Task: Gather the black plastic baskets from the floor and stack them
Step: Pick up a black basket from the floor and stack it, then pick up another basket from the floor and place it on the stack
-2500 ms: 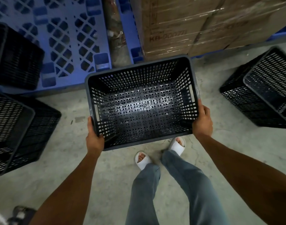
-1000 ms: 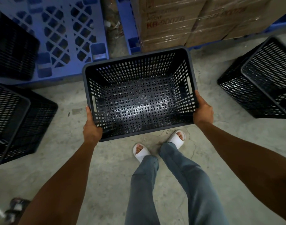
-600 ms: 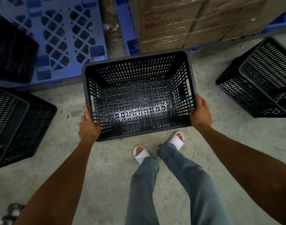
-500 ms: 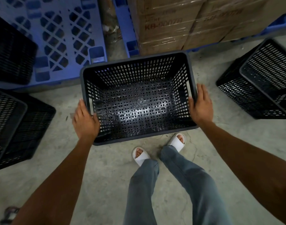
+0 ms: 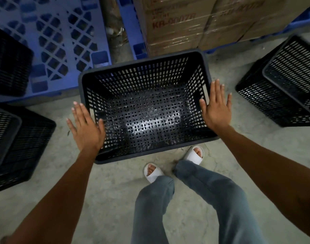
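A black slotted plastic basket [image 5: 143, 67] stands upright on the concrete floor just ahead of my feet, its mouth facing up and nothing inside. My left hand [image 5: 85, 127] hovers flat and open over its left rim, fingers spread. My right hand [image 5: 216, 106] is open over the right rim, fingers straight. Neither hand grips the basket. Another black basket [image 5: 282, 88] lies tipped at the right. A black basket [image 5: 22, 143] lies tipped at the left, and one more [image 5: 8, 66] sits at the far left on the pallet.
A blue plastic pallet [image 5: 62, 37] lies at the upper left. Shrink-wrapped cardboard boxes [image 5: 194, 23] on a second blue pallet stand right behind the centre basket. My legs in grey trousers and white slides [image 5: 153, 172] stand close to its near edge.
Both hands lowered the basket to the floor and let go of its rim. They went from gripping the sides to flat, open palms above the edges.
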